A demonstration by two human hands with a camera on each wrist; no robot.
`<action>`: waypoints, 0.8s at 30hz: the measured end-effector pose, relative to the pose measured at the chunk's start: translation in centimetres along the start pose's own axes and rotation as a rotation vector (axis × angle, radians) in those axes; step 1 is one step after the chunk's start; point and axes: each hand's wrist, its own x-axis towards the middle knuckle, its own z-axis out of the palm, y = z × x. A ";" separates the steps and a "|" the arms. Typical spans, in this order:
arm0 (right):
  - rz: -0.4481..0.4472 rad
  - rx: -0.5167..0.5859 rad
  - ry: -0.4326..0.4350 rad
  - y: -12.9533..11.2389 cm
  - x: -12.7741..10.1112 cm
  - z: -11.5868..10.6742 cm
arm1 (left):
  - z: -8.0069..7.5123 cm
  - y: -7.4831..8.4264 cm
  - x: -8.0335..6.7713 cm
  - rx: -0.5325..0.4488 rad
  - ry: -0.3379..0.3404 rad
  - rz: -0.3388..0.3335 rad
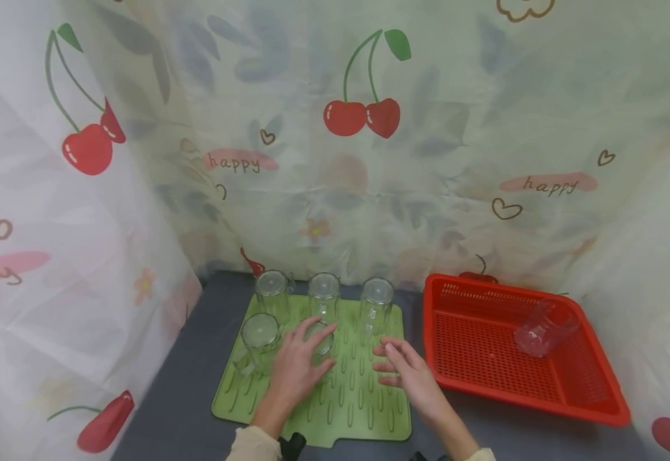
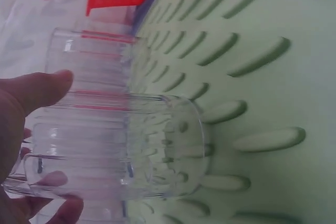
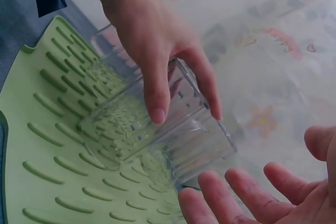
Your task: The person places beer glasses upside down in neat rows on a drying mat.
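My left hand [image 1: 296, 362] has its thumb and fingers round an upside-down clear glass mug [image 2: 115, 145], which stands on a green ridged drying mat [image 1: 364, 422]. In the right wrist view, the thumb lies along the near side of this mug [image 3: 126, 124] and a finger reaches down its far side. To its left stands another inverted mug [image 1: 261, 339], handle outward. Behind are a left mug [image 1: 273, 301], a middle mug [image 1: 324, 298] and a right mug [image 1: 377, 304]. Over the mat's right side, my right hand [image 1: 412, 378] hovers with relaxed fingers, holding nothing.
A red perforated plastic basket [image 1: 533, 400] stands right of the mat, with one clear glass vessel [image 1: 542, 330] lying tilted inside. Mat and basket are on a dark grey tabletop [image 1: 168, 397]. Printed curtains [image 1: 364, 192] with cherries enclose the back and sides.
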 end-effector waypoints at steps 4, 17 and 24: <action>0.010 0.006 0.001 0.1 -0.1 0.1 | 0.3 0.0 0.1 -0.011 -0.006 0.001; 0.005 0.020 0.022 -0.5 -0.1 -0.3 | 0.2 -0.3 -0.3 -0.066 -0.005 -0.023; -0.013 0.021 0.044 -0.8 0.0 -1.3 | -0.5 -0.4 -0.7 -0.094 0.009 -0.035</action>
